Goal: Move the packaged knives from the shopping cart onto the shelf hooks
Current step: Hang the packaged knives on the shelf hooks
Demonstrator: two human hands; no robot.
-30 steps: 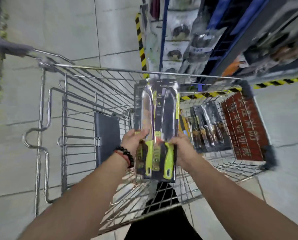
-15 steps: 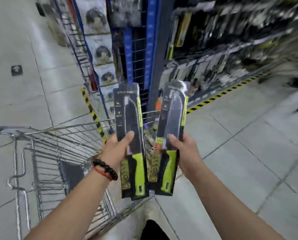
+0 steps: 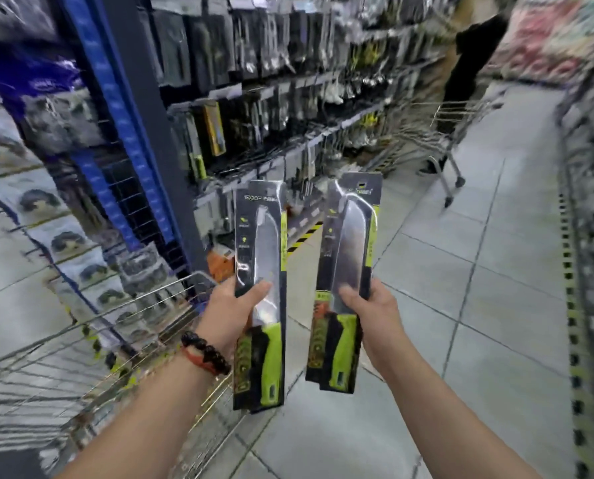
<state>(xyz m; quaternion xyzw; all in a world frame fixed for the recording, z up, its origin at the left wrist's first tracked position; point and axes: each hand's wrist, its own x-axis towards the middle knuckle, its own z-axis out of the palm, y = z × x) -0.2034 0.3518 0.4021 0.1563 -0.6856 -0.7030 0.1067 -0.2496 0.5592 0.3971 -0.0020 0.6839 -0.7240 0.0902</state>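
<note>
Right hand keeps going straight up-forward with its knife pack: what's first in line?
Probably nothing close. The right hand aims its knife pack toward the shelf racks, with open aisle between; depth is unclear in the blur.

Both hands (image 3: 231, 312) (image 3: 375, 311) raised, fingers apparently gripping.

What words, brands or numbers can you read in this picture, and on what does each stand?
None can be read for certain.
Left knife package: pale header print, blurred.
Right knife package: header print and side labels, blurred.
Shelf packages: print too small and blurred.
</note>
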